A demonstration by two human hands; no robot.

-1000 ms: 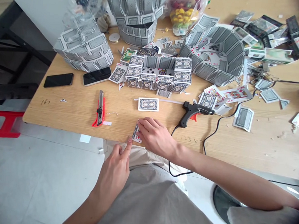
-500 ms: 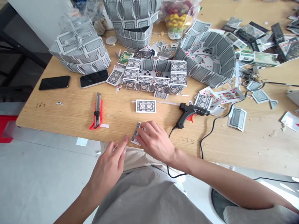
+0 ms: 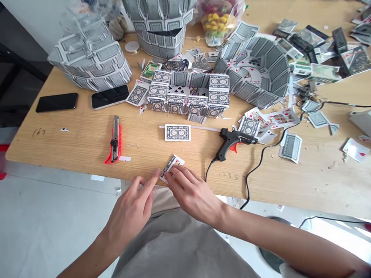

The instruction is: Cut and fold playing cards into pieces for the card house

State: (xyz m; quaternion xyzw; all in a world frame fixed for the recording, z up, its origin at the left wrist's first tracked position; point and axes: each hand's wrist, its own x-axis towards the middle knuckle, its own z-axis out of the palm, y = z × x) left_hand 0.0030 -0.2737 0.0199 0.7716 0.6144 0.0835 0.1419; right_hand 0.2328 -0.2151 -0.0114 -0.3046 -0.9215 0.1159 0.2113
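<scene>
A folded playing card [image 3: 171, 165] lies at the table's front edge, showing a patterned strip and part of its white face. My right hand [image 3: 190, 188] rests on its lower right part, fingers close together and pressing down. At the card's left end is my left hand [image 3: 138, 197], its index fingertip touching or almost touching the card and the other fingers curled. Farther back lies a flat face-down card [image 3: 177, 133]. Behind that stands a box-like structure of folded cards [image 3: 189, 95]. To the right is a black glue gun [image 3: 229, 144] with an orange trigger.
A red box cutter [image 3: 114, 141] and two phones [image 3: 57, 102] lie on the left. Woven card structures [image 3: 91, 56] and a round card basket [image 3: 272, 83] stand at the back. The glue gun's black cable crosses the front edge; loose cards and boxes lie at the right.
My right hand has slid slightly down and right, uncovering more of the folded card, whose white face now shows. The left hand stays at its left end. The whole view has shifted slightly.
</scene>
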